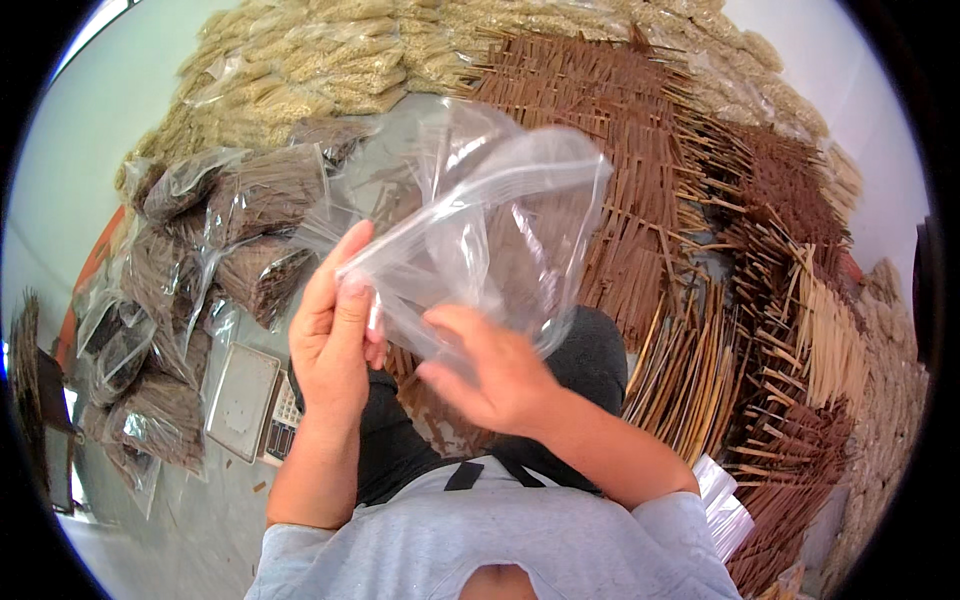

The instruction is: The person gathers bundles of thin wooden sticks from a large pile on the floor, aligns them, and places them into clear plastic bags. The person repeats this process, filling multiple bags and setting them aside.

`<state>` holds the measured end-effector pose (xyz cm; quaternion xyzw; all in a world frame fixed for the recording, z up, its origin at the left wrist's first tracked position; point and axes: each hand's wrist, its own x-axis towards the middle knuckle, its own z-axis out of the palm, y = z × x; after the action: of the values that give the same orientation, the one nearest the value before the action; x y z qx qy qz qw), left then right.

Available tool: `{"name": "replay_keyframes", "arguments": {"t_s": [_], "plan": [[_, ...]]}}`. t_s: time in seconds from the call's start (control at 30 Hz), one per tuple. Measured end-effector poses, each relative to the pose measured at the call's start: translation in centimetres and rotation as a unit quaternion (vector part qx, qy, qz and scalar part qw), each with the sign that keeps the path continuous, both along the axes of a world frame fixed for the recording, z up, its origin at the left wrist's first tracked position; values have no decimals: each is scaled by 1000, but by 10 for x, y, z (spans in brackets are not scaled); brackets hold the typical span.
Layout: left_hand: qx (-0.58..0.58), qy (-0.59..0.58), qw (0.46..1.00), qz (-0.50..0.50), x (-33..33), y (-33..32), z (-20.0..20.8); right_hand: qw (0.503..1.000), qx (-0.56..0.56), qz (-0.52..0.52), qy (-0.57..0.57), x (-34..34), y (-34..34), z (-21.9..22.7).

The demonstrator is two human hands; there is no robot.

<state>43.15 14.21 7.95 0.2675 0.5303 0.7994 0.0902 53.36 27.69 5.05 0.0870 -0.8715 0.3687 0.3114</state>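
A clear zip-seal plastic bag (515, 235) hangs spread out in front of me, see-through and with nothing visible inside. My left hand (335, 325) pinches its left corner by the zip strip, thumb on top. Just below the bag's lower edge is my right hand (495, 375), slightly blurred, with thumb and fingers apart; whether it touches the film I cannot tell. Beyond the bag lie long stacks of brown sticks (600, 90) in rows.
Filled clear bags of brown sticks (265, 195) are heaped on the left. A weighing scale (243, 400) stands on the floor beside my left forearm. Pale bundles (300, 70) line the back. Loose sticks (690, 370) and a shiny stack of plastic film (722, 505) lie to the right.
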Motion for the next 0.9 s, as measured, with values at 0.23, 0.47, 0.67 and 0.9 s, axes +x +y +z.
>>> {"name": "replay_keyframes", "arguments": {"t_s": [0.23,0.47,0.67,0.9], "plan": [[-8,0,996,86,-34,4,-24,909,-23,228,-349,33,-25,-81],[-205,178,952,-142,15,25,-51,810,-478,275,-200,-3,20,-87],[-234,5,814,-531,68,54,-73,723,-624,232,-183,-51,52,-84],[-199,-111,684,-693,86,45,-85,750,-617,-84,-225,-60,106,-110]]}}
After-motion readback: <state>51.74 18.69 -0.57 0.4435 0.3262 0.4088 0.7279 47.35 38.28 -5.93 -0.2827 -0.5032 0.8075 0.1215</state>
